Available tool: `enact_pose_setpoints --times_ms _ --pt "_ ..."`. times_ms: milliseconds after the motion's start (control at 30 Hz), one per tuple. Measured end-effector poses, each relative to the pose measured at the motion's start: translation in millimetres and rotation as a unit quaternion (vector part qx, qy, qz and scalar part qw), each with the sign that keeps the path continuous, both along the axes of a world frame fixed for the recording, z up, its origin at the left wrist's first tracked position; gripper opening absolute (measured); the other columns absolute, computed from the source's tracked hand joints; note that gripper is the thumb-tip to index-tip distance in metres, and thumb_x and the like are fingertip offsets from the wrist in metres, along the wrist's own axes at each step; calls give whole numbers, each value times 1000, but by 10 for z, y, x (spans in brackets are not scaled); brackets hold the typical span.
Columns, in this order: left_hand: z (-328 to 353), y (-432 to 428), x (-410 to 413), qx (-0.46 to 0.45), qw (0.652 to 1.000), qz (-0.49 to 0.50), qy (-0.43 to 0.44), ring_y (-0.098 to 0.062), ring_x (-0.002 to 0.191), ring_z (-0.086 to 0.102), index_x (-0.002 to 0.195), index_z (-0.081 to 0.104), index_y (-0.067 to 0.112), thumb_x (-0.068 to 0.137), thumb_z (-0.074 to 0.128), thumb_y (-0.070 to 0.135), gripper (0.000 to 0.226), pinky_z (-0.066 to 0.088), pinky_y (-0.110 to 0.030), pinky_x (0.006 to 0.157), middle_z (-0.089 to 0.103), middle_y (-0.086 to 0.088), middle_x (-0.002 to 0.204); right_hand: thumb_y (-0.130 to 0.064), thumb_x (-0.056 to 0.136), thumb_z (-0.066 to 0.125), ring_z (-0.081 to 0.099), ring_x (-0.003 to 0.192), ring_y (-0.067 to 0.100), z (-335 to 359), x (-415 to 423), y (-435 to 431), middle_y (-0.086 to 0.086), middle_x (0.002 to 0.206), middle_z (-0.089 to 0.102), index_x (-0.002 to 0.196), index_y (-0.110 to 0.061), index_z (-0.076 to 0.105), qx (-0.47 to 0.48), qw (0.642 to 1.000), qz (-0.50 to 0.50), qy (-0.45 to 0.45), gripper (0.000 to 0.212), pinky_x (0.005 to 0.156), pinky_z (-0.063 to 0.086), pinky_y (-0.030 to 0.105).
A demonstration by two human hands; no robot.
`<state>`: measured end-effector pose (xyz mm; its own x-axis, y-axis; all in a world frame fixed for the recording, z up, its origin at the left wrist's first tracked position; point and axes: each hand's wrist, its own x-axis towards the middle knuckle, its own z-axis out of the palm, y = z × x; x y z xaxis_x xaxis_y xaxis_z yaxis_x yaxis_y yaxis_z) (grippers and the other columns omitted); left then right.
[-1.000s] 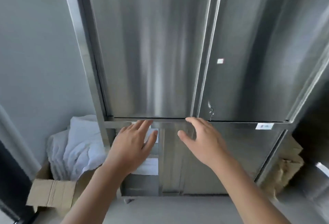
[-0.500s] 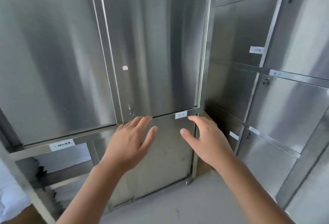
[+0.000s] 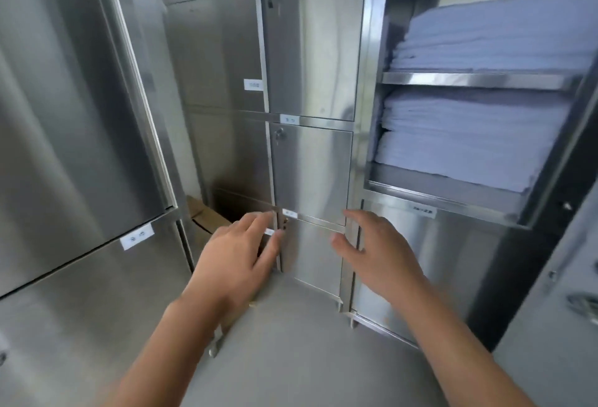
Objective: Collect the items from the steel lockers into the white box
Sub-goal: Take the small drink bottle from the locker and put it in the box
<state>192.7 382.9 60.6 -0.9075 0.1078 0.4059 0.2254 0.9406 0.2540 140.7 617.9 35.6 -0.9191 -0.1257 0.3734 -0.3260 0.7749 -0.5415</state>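
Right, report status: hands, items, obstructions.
Left hand open, empty. Right hand open, empty. Folded white linen stacks on open steel locker shelves, upper right, untouched. White box not in view. Centre locker doors shut.

Counts, placed against the open compartment:
- Hands: 2. The left hand and right hand are both below and left of it, and both hold nothing.
- Shelf levels inside it: 2.
- Folded white linen stacks: 2, an upper stack and a lower stack.
- Steel lockers: 3 certain. One contains the compartment, and the middle locker and left locker are to its left. The steel panel at its right is unclear.
- Middle locker, right column: 3 doors and 3 locks.
- White labels: 7, with 1 just under it and 6 to its left.
- Cardboard box: 1, low and to its left.
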Motion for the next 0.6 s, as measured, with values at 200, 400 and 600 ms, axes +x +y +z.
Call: enact_pose_setpoints --times_ms 200,400,600 --pt "-38 565 -690 2 993 -116 -6 -20 114 59 138 46 28 98 16 60 60 47 -37 97 54 8 139 -61 95 50 45 135 13 90 -167 627 -12 146 52 144 -33 48 6 994 -113 -7 56 95 36 27" --pt "-8 772 -1391 11 985 -174 8 -23 112 60 140 46 28 101 27 54 51 45 -35 95 54 8 140 -60 96 50 43 140 17 181 -428 819 -6 152 49 147 -31 46 1 984 -178 -15 59 115 38 42" --pt "-102 733 -1916 43 978 -205 2 -23 109 60 140 47 27 98 23 55 56 44 -35 92 54 7 138 -63 94 51 45 138 16 177 -799 745 -8 148 53 146 -32 48 27 978 -208 -4 60 112 40 40"
